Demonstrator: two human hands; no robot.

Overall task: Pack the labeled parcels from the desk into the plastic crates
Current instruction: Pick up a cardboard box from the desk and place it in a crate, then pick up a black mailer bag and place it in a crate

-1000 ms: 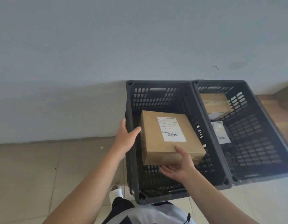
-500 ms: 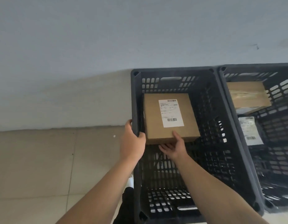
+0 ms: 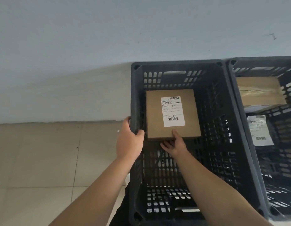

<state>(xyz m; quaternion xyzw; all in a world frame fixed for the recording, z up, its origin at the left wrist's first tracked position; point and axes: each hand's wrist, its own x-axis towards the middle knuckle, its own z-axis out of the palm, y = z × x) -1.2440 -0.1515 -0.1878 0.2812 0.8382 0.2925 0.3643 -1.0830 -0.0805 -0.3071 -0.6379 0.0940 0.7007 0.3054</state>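
The brown parcel (image 3: 173, 114) has been lowered deeper into the left crate (image 3: 135, 101) and lies flat. Its near edge is pinched by the right hand (image 3: 173, 144). The rim is gripped by the left hand (image 3: 129, 141). The box looks stiff and light; its edges are best held.

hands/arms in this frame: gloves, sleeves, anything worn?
Nothing worn. The left hand and right hand are bare: no gloves, rings or markings show. Both forearms are uncovered right down to the frame edge, with no sleeves, watch or wristband in view.
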